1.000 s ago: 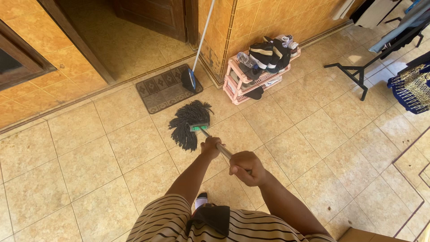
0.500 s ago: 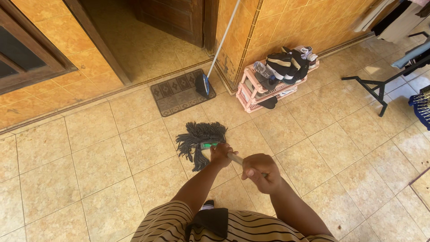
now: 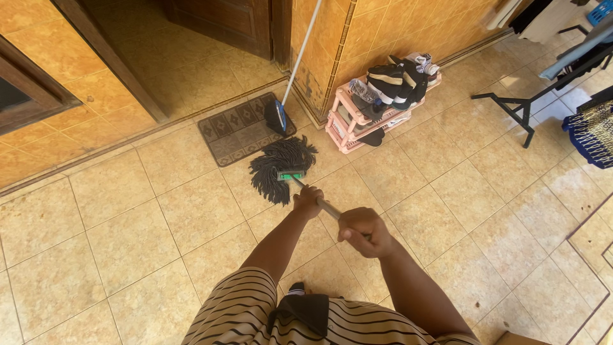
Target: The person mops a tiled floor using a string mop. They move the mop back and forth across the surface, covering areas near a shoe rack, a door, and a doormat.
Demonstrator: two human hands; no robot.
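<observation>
Both hands on the mop. My left hand (image 3: 308, 202) is clenched around the thin pale mop handle (image 3: 327, 208) lower down, close to the head; my right hand (image 3: 364, 231) is clenched around the same handle higher up, nearer my body. The handle runs slantwise from my right hand down and away to a green plastic clamp (image 3: 290, 175). The dark grey string mop head (image 3: 279, 167) lies spread flat on the beige glazed floor tiles (image 3: 128, 230), its far strands just beside the near edge of a brown patterned doormat (image 3: 239, 129). On that mat rests the blue head of a broom (image 3: 276, 117), its light-coloured pole leaning up against the tiled orange wall corner (image 3: 325, 45). Right of the mop head, near the wall, stands a pink plastic shoe rack (image 3: 348, 124) loaded with dark sandals. Farther right, the black metal foot of a clothes stand (image 3: 511, 105). My striped shirt (image 3: 255, 313) fills the lower edge.
</observation>
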